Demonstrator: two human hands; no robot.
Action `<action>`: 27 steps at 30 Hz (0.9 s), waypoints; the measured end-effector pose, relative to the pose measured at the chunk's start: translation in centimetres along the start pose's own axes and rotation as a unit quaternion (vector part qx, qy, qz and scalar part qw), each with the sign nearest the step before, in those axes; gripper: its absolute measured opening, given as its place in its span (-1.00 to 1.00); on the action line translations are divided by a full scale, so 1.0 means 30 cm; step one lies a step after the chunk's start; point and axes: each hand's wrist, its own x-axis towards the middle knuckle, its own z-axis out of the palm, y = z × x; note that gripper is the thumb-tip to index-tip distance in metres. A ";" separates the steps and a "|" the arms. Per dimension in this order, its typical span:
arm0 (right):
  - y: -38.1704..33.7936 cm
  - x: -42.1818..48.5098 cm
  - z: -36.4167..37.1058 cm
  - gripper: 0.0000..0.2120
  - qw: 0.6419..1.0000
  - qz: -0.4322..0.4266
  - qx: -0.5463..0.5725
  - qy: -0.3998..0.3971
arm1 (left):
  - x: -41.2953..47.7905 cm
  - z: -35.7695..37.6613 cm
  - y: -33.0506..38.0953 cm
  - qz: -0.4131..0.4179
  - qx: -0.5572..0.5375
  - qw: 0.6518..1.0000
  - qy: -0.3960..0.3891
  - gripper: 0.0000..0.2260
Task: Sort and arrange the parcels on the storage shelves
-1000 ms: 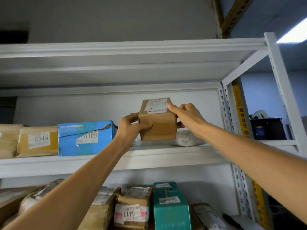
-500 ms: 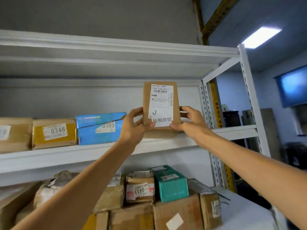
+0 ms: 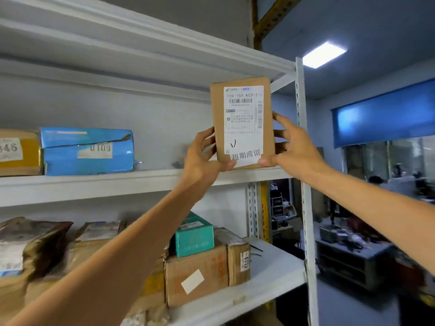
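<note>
Between the hands, above the shelf (image 3: 94,187) edge: box (image 3: 242,124) upright, long axis vertical. Left hand (image 3: 202,158) and right hand (image 3: 295,151) each pinch a lower side, equally near. Shelf board just below.

Ceiling light panel (image 3: 323,54) glowing at one o'clock, blue blind (image 3: 386,114) over the window (image 3: 404,158) at three, cluttered surface (image 3: 353,251) at four, grey wall (image 3: 188,12) at twelve.

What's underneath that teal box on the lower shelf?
The teal cardboard box rests on a larger brown cardboard box bearing a blank white sticker. The person's left forearm covers the teal box's left end, so what supports that side cannot be seen.
</note>
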 end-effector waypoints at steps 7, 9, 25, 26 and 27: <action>0.200 -0.276 -0.334 0.04 0.987 0.084 -0.105 0.091 | -0.120 0.455 -0.191 -0.020 -0.078 0.989 -0.126 -0.30; 0.223 -0.404 -0.442 0.06 0.975 0.114 -0.142 0.127 | -0.191 0.610 -0.230 -0.034 -0.114 0.977 -0.179 -0.30; -0.344 -1.632 -0.985 0.11 0.674 0.382 -0.494 0.394 | -1.259 1.494 0.213 -0.082 -0.383 0.715 -0.579 -0.25; -0.395 -1.700 -0.992 0.11 0.655 0.390 -0.501 0.409 | -1.337 1.519 0.262 -0.080 -0.392 0.696 -0.596 -0.25; -0.442 -1.767 -0.999 0.10 0.635 0.398 -0.506 0.427 | -1.414 1.541 0.312 -0.074 -0.400 0.678 -0.612 -0.25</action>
